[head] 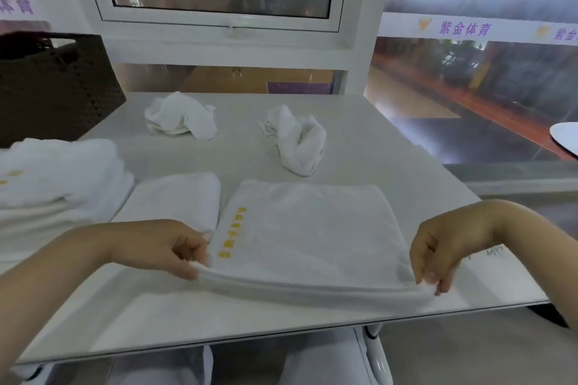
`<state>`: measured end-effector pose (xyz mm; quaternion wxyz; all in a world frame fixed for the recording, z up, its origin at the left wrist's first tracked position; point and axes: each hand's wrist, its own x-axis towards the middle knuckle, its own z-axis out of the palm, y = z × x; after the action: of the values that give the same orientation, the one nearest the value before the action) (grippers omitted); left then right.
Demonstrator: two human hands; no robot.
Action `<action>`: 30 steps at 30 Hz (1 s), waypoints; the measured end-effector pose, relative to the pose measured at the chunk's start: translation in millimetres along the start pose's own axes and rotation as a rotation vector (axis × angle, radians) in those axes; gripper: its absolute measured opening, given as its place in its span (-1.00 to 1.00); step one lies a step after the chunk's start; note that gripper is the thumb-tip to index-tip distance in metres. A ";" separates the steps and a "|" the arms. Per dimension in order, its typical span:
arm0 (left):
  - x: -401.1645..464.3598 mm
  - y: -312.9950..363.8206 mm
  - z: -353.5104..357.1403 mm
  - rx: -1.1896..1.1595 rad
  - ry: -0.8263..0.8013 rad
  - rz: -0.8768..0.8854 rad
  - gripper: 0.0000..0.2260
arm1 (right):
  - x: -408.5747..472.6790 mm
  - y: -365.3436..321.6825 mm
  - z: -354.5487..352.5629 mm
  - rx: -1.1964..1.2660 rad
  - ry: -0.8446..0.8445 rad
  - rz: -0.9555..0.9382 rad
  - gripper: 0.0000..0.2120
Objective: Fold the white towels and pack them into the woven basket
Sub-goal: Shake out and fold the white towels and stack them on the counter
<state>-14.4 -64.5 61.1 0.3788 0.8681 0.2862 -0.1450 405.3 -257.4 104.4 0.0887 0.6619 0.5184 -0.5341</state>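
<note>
Towel (309,228) near corners pinched by left hand (165,247) and right hand (444,253)

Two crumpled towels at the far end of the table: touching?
Apart. Head view shows bare table between the left crumpled towel and the right crumpled towel.

Flat white terry towel with yellow lettering (306,228) lies nearest, near edge lifted. Small folded white towel (175,200) just left, folded stack (53,175) beyond. Two crumpled ones (181,117) (297,137) farther back; dark woven basket (53,84) far left.
</note>
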 end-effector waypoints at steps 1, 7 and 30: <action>0.5 -1.0 2.2 0.016 -0.027 -0.015 -0.78 | 3.3 0.1 3.7 -0.011 -0.027 -0.001 -0.86; 11.9 6.7 -17.0 -0.164 0.042 0.006 -0.88 | 0.8 8.7 -15.3 0.053 0.102 -0.148 -0.86; 199.8 -7.8 -44.2 0.159 0.783 -0.424 -0.82 | 158.7 40.7 -68.2 0.381 1.243 -0.045 -0.87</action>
<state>141.1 49.8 -7.4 0.1362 0.8061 0.5674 0.0987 461.8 -135.9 -12.0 -0.3579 0.8407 0.3831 -0.1357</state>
